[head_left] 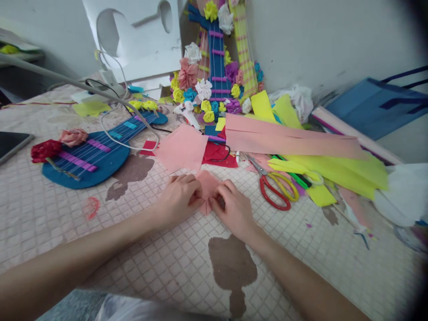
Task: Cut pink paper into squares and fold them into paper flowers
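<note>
The left hand (180,196) and right hand (236,207) both pinch the small pink sheet (206,182), fingertips close together at its lower, puckered part. The step in hand looks like gathering that part into folds; the next move seems to call for a light, even pinch that keeps the creases together without tearing. Just beyond the grip lies the larger pink sheet (182,147), with scissors (263,172) to its right and the blue guitar shape (112,165) to its left
</note>
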### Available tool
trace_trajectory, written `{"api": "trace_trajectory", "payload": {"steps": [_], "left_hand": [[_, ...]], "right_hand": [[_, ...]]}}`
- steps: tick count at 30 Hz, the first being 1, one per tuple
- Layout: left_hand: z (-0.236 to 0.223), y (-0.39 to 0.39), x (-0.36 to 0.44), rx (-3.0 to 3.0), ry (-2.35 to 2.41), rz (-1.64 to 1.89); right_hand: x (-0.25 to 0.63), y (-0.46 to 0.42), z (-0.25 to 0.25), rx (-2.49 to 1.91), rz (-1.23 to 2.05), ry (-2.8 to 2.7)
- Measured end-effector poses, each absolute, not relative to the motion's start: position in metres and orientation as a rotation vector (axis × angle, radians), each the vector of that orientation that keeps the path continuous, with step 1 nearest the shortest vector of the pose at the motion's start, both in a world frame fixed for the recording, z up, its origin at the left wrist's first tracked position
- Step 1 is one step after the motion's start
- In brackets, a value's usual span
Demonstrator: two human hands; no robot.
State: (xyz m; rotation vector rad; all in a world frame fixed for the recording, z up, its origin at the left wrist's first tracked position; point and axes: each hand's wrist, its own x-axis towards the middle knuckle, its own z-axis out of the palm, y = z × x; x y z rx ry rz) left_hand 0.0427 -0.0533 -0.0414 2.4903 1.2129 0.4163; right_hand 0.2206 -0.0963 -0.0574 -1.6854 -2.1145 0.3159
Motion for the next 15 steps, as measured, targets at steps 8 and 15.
{"api": "trace_trajectory", "payload": {"steps": [8,15], "left_hand": [[-0.0465,-0.0557,0.0422,2.513,1.234,0.449],[-0.0490,-0.0559,0.0433,2.503,1.247,0.475]], "right_hand": [[0.2181,-0.0972,-0.0601,-1.706,0.252,-2.133],[0.2178,-0.0974,-0.0597,-1.708,0.231,-2.137]]}}
